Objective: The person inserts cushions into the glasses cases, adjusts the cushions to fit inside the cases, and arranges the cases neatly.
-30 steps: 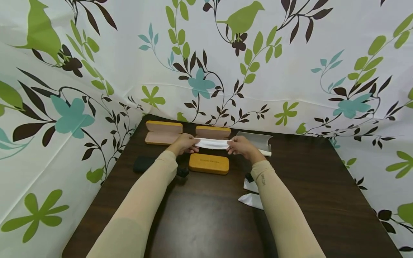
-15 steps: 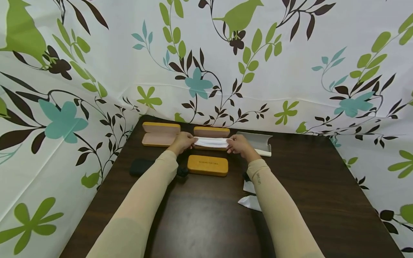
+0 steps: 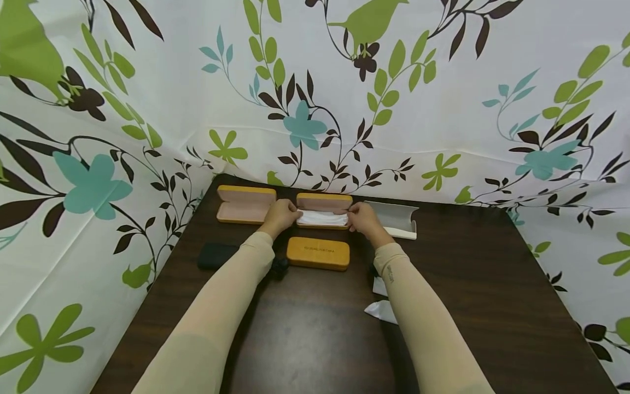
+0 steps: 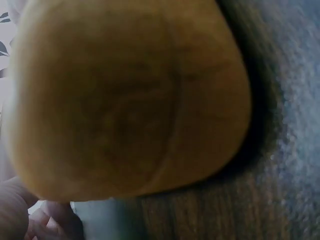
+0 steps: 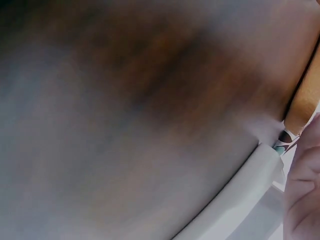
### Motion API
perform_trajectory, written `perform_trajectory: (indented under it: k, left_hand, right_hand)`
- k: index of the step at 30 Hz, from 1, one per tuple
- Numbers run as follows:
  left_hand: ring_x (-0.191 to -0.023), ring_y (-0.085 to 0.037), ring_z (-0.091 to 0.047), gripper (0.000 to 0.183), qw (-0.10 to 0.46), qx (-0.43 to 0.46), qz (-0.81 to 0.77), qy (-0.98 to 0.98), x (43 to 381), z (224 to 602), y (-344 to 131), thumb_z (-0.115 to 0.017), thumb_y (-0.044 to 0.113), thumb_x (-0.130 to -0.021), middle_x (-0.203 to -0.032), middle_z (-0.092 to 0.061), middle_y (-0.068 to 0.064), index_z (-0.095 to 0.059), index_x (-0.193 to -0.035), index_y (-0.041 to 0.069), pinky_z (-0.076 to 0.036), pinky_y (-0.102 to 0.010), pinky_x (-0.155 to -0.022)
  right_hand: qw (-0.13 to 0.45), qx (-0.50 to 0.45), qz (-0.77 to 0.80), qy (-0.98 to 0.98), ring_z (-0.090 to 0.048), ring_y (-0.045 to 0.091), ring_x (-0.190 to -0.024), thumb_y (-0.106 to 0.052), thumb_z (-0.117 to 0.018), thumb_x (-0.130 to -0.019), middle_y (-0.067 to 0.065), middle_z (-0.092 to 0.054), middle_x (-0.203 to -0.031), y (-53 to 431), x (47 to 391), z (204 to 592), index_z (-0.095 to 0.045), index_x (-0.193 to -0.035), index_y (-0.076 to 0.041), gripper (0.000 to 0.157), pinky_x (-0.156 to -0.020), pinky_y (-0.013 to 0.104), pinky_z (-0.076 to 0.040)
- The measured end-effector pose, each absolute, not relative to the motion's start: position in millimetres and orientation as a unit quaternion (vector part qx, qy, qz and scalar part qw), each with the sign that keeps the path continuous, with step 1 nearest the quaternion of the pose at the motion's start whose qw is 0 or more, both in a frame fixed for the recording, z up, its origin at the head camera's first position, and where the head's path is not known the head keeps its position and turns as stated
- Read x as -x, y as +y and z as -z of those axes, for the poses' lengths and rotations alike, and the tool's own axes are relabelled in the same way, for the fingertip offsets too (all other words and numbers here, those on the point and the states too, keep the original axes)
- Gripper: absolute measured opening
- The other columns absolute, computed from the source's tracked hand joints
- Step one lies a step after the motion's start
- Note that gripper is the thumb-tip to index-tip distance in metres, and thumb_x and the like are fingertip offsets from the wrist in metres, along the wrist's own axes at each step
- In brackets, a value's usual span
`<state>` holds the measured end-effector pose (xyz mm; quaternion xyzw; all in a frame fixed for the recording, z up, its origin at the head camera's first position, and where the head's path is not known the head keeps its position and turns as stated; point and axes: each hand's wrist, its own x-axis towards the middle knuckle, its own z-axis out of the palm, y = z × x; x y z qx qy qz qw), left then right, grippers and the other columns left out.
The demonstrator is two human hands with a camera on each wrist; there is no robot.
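Note:
A folded white cloth (image 3: 322,218) lies in the lower half of an open yellow glasses case (image 3: 325,201) with a pink lining. My left hand (image 3: 279,218) pinches the cloth's left end at the case's edge. At the other end my right hand (image 3: 364,219) holds the cloth with its fingertips, which are small in the head view. A closed yellow glasses case (image 3: 318,253) with printing on its lid lies just in front, and looms large and blurred in the left wrist view. Only part of each hand shows in the wrist views.
Left of my hands stands another open yellow glasses case (image 3: 246,205). To the right is an open grey-white case (image 3: 400,219). A black case (image 3: 216,256) and white cloth pieces (image 3: 381,311) lie nearer on the dark table (image 3: 315,339), partly behind my sleeves.
Both hands have lowered the white cloth from above the open middle case into its lower half. The cloth was stretched between them before. The head view has shifted slightly.

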<state>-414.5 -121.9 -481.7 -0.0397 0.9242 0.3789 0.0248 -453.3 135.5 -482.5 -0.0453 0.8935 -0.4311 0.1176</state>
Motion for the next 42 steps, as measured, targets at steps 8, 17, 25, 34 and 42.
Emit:
perform_trajectory:
  k: [8,17,25,34,42]
  left_hand:
    - [-0.087,-0.023,-0.065,0.017,0.023,0.007,-0.348,0.937,415,479,-117,-0.069,0.024,-0.099,-0.106,-0.073,-0.006,-0.077,-0.102,0.009,-0.054,-0.040,-0.080]
    - [-0.099,-0.025,-0.067,0.022,0.000,-0.018,-0.286,0.958,414,480,-115,-0.067,0.029,-0.100,-0.113,-0.072,-0.005,-0.081,-0.107,0.013,-0.055,-0.042,-0.076]
    - [-0.080,-0.023,-0.064,0.015,-0.058,-0.018,-0.210,0.976,416,488,-117,-0.075,0.024,-0.094,-0.092,-0.067,-0.005,-0.068,-0.095,0.011,-0.053,-0.041,-0.068]
    - [-0.081,-0.021,-0.065,0.016,-0.116,-0.108,-0.136,0.978,413,491,-119,-0.071,0.027,-0.098,-0.090,-0.067,-0.004,-0.080,-0.098,0.015,-0.057,-0.046,-0.076]
    - [-0.111,-0.030,-0.063,0.032,-0.197,-0.152,-0.141,0.958,420,468,-123,-0.055,0.027,-0.106,-0.125,-0.066,-0.011,-0.066,-0.128,0.007,-0.055,-0.047,-0.089]
  right_hand:
    - [0.075,0.090,0.378,0.918,-0.067,0.021,-0.070,-0.008,-0.052,-0.105,0.014,-0.070,-0.080,135,450,478,-0.067,-0.121,0.003,0.025,-0.062,0.031,-0.054]
    - [0.103,0.191,0.275,0.937,-0.062,0.016,-0.061,-0.012,-0.051,-0.105,0.007,-0.064,-0.077,130,447,477,-0.069,-0.123,0.001,0.028,-0.060,0.030,-0.051]
    - [0.064,0.274,0.158,0.946,-0.059,0.035,-0.115,-0.007,-0.051,-0.105,0.023,-0.068,-0.110,127,443,481,-0.075,-0.106,0.006,0.027,-0.103,0.044,-0.046]
    - [-0.022,0.193,0.165,0.967,-0.061,0.028,-0.079,-0.011,-0.047,-0.105,0.014,-0.067,-0.093,126,431,470,-0.066,-0.118,-0.002,0.025,-0.071,0.044,-0.052]
    - [-0.164,0.197,0.130,0.958,-0.065,0.033,-0.114,-0.011,-0.052,-0.103,0.015,-0.065,-0.132,132,434,456,-0.064,-0.131,-0.001,0.033,-0.093,0.047,-0.053]
